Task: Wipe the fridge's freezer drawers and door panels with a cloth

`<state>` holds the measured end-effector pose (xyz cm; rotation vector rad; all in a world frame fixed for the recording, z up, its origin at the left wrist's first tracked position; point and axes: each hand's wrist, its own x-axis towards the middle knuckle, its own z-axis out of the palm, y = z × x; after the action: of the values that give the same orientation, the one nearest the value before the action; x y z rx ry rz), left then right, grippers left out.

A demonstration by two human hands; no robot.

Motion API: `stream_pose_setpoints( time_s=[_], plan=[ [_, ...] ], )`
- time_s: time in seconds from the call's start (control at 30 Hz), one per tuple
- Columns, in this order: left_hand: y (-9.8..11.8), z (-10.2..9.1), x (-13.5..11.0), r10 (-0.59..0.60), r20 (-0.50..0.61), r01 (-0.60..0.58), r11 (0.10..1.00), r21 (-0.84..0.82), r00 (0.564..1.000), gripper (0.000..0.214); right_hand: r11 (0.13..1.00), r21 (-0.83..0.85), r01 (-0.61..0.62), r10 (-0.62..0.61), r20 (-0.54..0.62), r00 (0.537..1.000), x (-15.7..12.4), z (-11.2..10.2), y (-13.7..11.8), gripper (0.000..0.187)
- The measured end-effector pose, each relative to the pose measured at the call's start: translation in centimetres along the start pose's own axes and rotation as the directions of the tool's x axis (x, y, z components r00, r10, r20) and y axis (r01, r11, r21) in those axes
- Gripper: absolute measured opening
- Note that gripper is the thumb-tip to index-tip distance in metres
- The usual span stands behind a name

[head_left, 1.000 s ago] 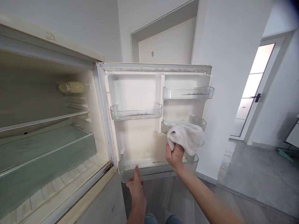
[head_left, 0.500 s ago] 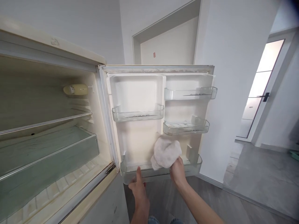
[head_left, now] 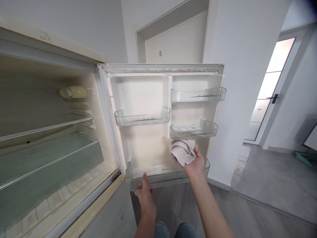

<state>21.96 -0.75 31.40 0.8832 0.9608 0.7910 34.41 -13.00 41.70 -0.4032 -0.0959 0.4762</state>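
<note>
An old cream fridge stands open, its door [head_left: 141, 142] swung out to face me. My right hand [head_left: 196, 163] is closed on a crumpled white cloth [head_left: 182, 150] and presses it against the door's inner wall, just under the small middle-right bin [head_left: 194, 130]. My left hand [head_left: 146, 195] grips the front of the clear bottom door bin [head_left: 158, 177], thumb over its rim and fingers hidden beneath. Two more clear bins hang on the door: one at mid left [head_left: 142, 117] and one at upper right [head_left: 198, 94].
The fridge interior [head_left: 49, 132] at left holds glass shelves, a clear drawer and a yellowed lamp cover [head_left: 73, 92]. White walls stand behind the door. A doorway with a glass door [head_left: 269, 96] opens at right onto grey floor. My knees in jeans show at the bottom.
My right hand with the cloth went from the middle-right bin down and left to the bottom of the door, then back up and right to just under that bin. The left hand stayed on the bottom bin.
</note>
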Motion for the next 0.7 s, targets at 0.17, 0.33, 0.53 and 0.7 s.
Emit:
stream_pose_setpoints(
  time_s=[0.17, 0.33, 0.53, 0.7],
  plan=[
    [-0.2, 0.0, 0.3, -0.028, 0.002, 0.028, 1.000, -0.007, 1.000, 0.074, 0.993, 0.105, -0.050, 0.036, 0.130, 0.991, 0.8, 3.9, 2.2, 0.026],
    [0.0, 0.0, 0.0, -0.025, 0.027, 0.025, 0.999, 0.029, 0.999, 0.072, 0.993, 0.067, -0.095, 0.084, 0.159, 0.984, 0.1, 5.1, 1.0, 0.026],
    [0.1, -0.1, -0.2, -0.017, 0.022, 0.017, 1.000, 0.005, 1.000, 0.073, 0.996, 0.082, 0.037, -0.041, 0.049, 0.998, 0.2, 3.1, -3.6, 0.020],
    [-0.3, 0.0, 0.2, -0.039, 0.018, 0.039, 0.999, 0.004, 0.999, 0.076, 0.978, 0.029, 0.205, -0.206, 0.045, 0.977, 0.1, 0.9, -7.7, 0.011]
  ],
)
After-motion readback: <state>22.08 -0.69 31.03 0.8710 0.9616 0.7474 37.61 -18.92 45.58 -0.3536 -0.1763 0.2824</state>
